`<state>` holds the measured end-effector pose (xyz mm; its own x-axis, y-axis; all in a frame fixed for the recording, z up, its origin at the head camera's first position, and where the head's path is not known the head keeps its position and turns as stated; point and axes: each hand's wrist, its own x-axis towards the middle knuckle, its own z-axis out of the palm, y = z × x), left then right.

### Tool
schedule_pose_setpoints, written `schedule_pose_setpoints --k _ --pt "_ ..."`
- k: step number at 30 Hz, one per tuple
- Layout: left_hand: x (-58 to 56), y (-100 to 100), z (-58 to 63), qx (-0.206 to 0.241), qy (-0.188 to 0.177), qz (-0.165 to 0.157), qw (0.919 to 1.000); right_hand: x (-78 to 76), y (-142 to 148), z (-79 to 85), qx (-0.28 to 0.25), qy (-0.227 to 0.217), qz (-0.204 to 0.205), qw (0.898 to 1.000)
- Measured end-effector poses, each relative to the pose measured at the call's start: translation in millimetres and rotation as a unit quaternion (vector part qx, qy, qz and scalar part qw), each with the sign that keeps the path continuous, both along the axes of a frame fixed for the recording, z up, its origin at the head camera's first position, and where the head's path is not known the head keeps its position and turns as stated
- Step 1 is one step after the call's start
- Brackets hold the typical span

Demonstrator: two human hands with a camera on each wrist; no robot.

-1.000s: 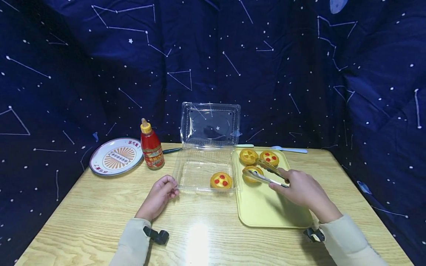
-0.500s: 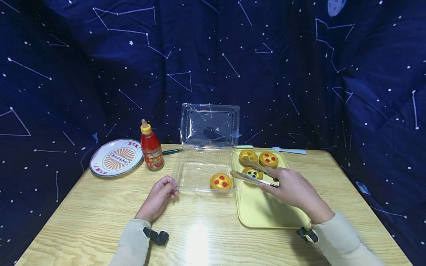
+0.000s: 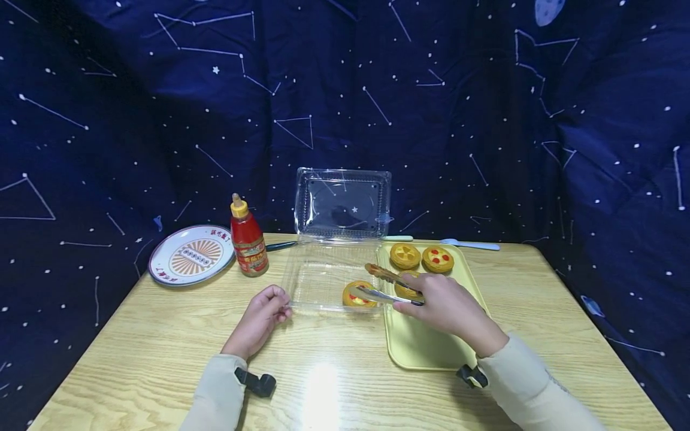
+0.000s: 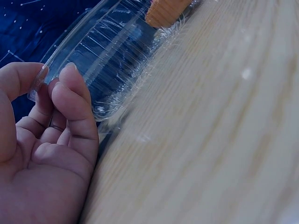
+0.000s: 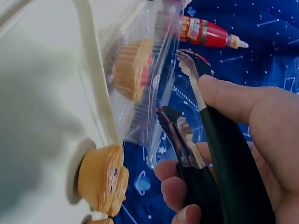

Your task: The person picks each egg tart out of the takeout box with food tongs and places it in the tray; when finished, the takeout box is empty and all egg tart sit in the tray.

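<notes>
My left hand [image 3: 261,317] pinches the front left rim of a clear plastic food container [image 3: 318,275] between thumb and fingers. The container's lid [image 3: 342,203] is raised at the back. A tart with red dots [image 3: 350,302] lies in its front right corner, partly covered by one arm of the food tongs [image 3: 385,274]. My right hand [image 3: 447,306] grips these tongs by their black handles [image 5: 233,158]. Their metal tips stand apart with nothing between them, above the container's right side. Under the right hand, a tart with blue dots [image 5: 100,179] is on the tray, mostly hidden in the head view.
On the yellow tray [image 3: 426,350] are also a plain yellow tart [image 3: 405,255] and a red-dotted tart [image 3: 438,259]. A light blue fork [image 3: 471,244] lies behind it. At left stand a red sauce bottle [image 3: 250,248] and a patterned plate [image 3: 172,245].
My right hand has carried the tongs leftward, from around the blue-dotted tart to above the container, with nothing between the tips. The left hand stays at the rim.
</notes>
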<state>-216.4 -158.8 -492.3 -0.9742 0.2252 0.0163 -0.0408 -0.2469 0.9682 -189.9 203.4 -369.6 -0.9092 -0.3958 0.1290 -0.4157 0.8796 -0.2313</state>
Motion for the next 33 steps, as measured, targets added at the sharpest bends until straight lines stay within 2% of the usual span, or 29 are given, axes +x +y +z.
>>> schedule_pose_setpoints --k 9,20,33 --pt "0.6 0 0.6 -0.002 -0.003 0.003 1.0000 -10.1 -16 -7.9 0.024 -0.006 0.018 1.000" --pt "-0.1 0 0.3 -0.001 -0.008 0.004 1.0000 -19.2 -31 -13.5 0.084 0.005 0.020 0.996" --pt "0.6 0 1.1 -0.004 -0.009 0.007 0.9999 -30.4 -46 -9.7 0.126 -0.043 0.016 0.991"
